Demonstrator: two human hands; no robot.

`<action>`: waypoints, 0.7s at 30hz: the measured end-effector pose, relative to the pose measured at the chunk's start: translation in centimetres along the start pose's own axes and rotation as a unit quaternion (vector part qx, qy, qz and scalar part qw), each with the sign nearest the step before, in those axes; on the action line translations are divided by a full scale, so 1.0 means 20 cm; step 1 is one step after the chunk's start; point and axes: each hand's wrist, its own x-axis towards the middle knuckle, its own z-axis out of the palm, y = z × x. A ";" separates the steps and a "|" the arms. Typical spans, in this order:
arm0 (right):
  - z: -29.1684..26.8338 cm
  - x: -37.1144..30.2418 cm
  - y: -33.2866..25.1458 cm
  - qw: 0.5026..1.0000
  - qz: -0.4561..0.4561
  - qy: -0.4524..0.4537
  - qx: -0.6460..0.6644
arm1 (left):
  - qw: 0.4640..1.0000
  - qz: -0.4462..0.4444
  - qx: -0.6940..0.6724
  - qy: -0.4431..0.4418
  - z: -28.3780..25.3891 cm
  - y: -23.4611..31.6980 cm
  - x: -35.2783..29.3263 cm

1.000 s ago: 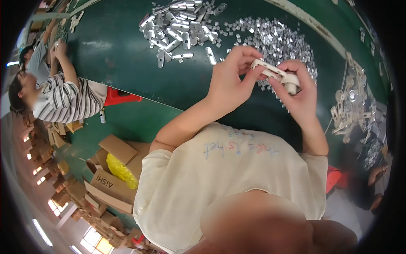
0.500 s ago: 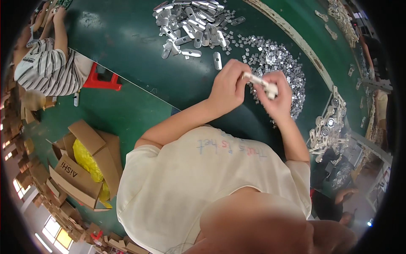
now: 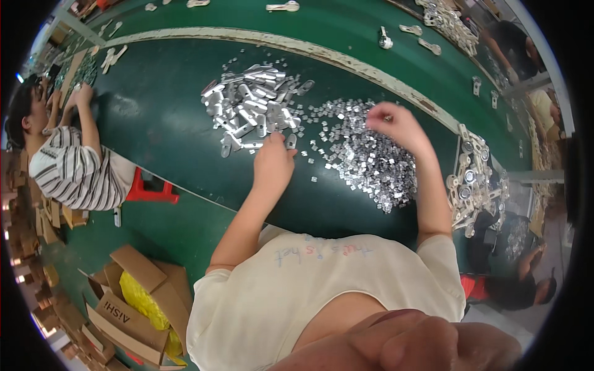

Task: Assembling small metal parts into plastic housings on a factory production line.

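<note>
Plates of bright metal [image 3: 247,105], long and round-ended, some with a small dark opening, lie in a loose, overlapping heap on the smooth dark-green tabletop [image 3: 167,111] in the head view. The left hand [image 3: 274,166] is at the heap's near edge, its thumb and fingers set apart beside one smooth, oval plate [image 3: 291,141]; whether they grip it, I cannot tell. To the right spreads a grainy, glittering mound of small, blocky pieces [image 3: 374,167], silvery and partly glassy. Over its far side, the right hand [image 3: 402,131] curls with thumb and fingertips drawn close together; what may be between them is hidden.

Chipped whitish paint covers the strip [image 3: 278,40] along the table's far edge. Beyond it, slim off-white parts [image 3: 283,7] with rounded heads rest on a flat green surface [image 3: 334,31]. More such parts tangle in a cluster [image 3: 473,179] at the right, several bearing glossy discs. On the left stand a corrugated cardboard box [image 3: 124,315] holding crinkled yellow plastic [image 3: 142,300], and a red stool [image 3: 151,193].
</note>
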 end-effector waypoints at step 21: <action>0.14 -0.26 0.15 0.939 -0.153 0.171 -0.258 | 0.861 0.072 -0.496 -0.086 -0.17 0.47 -0.06</action>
